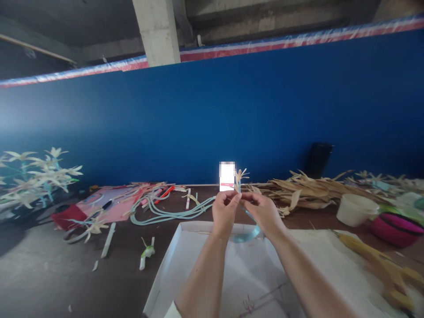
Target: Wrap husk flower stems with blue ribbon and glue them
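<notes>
Above a white shallow tray (165,278), both hands meet at a small pale flower (241,176) that looks made of dried husk. My left hand (226,211) pinches its stem between thumb and fingers. Close beside it, my right hand (261,213) has its fingers closed at the same stem. A light blue ribbon (248,235) hangs in a curve below the right fingers. The exact grip points are partly hidden by the fingertips. Behind the hands stands a lit phone (227,176).
Light blue cord (162,215) lies looped at left, near a pink sheet (115,204). Finished-looking white flowers (43,172) stand far left. Dried husks (311,191), a white cup (357,210), a magenta bowl (396,228) and a yellow tool (374,260) are at right.
</notes>
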Demonstrator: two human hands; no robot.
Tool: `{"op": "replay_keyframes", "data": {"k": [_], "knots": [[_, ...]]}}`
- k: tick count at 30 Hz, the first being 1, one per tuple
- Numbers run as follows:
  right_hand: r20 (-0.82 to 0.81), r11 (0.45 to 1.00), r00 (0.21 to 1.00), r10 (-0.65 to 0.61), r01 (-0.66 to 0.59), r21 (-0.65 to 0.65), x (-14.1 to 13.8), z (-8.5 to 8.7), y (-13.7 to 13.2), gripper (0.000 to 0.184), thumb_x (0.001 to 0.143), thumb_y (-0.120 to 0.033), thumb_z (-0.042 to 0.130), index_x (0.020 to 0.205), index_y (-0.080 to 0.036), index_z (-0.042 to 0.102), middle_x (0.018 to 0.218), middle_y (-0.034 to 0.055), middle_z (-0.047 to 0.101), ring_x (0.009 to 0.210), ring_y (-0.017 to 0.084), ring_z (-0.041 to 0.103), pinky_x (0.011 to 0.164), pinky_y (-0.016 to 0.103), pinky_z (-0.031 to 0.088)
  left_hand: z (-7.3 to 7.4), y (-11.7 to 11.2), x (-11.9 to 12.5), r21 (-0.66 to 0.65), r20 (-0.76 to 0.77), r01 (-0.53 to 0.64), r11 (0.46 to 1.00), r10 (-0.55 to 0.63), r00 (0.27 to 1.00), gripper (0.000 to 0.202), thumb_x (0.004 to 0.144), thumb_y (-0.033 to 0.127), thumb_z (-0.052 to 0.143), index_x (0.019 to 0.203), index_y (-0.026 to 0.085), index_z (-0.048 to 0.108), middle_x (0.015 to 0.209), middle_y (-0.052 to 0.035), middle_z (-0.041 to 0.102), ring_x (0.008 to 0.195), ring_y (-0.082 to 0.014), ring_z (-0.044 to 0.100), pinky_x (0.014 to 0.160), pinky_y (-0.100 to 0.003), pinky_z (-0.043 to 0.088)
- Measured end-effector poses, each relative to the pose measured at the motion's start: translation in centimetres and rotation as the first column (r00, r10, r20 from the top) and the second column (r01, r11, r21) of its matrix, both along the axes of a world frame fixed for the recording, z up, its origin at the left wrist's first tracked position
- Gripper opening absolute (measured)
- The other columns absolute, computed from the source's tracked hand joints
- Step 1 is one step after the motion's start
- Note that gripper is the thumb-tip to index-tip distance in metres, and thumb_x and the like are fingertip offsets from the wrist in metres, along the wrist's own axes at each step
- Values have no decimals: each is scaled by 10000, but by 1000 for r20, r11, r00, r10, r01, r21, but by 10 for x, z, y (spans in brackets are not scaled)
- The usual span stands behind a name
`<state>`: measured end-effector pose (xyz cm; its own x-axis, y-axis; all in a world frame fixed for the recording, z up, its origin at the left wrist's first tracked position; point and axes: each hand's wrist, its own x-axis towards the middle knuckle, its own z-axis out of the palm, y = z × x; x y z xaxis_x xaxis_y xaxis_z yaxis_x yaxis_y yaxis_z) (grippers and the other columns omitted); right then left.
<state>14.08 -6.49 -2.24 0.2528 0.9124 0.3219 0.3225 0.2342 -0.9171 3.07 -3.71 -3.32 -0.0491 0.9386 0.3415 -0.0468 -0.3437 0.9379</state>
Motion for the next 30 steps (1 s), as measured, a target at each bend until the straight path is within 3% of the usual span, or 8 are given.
{"op": "replay_keyframes", "data": {"k": [5, 17, 30], "knots": [[43, 1000, 999, -1, 1, 11, -1, 1, -1, 296, 715, -339, 574, 956, -205, 682, 816, 26, 687, 768, 186, 599, 692, 277, 426, -1, 1, 0, 24, -43, -44, 999, 45, 998, 203, 710, 329, 594, 799, 152, 637, 750, -21, 624, 689, -119, 537, 664, -235, 413], [-86, 1000, 996, 12, -13, -11, 2, 1, 3, 298, 683, -344, 596, 918, -194, 699, 804, 39, 692, 799, 214, 600, 720, 313, 432, 6, 0, 5, 16, -64, -84, 996, 85, 994, 204, 711, 328, 584, 782, 145, 640, 759, -38, 643, 734, -147, 570, 706, -265, 421], [-238, 996, 971, 8, -30, -87, 13, -5, 6, 380, 626, -418, 630, 914, -179, 698, 524, -16, 557, 479, 119, 451, 462, 249, 315, 20, 2, 6, 109, -182, -11, 994, 31, 983, 123, 718, 262, 575, 741, 151, 624, 763, -33, 622, 702, -133, 550, 677, -250, 411]]}}
